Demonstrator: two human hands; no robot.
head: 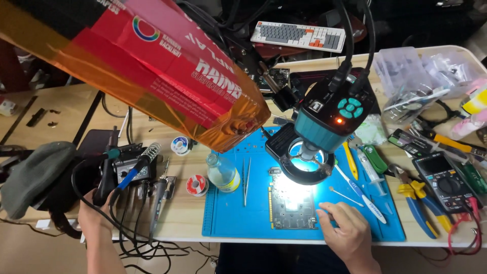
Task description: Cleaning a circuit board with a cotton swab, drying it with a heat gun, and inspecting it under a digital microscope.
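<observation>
My left hand (94, 212) is at the left table edge, fingers closed around a black handpiece (105, 178) beside the soldering station (129, 170). A blue-handled soldering iron (136, 167) rests in its coil stand there. My right hand (345, 229) lies on the blue work mat (228, 218), fingertips touching the right edge of a green circuit board (291, 203). The board sits lit under the ring light of a teal and black microscope camera (324, 122).
Tweezers (246, 180), a clear bottle (222, 172) and solder spools (197, 184) lie left of the board. A toothbrush (360, 193), pliers (418, 200), a multimeter (446, 182) and screwdrivers crowd the right. A red-orange box (152, 66) overhangs the upper left. A keyboard (298, 35) sits behind.
</observation>
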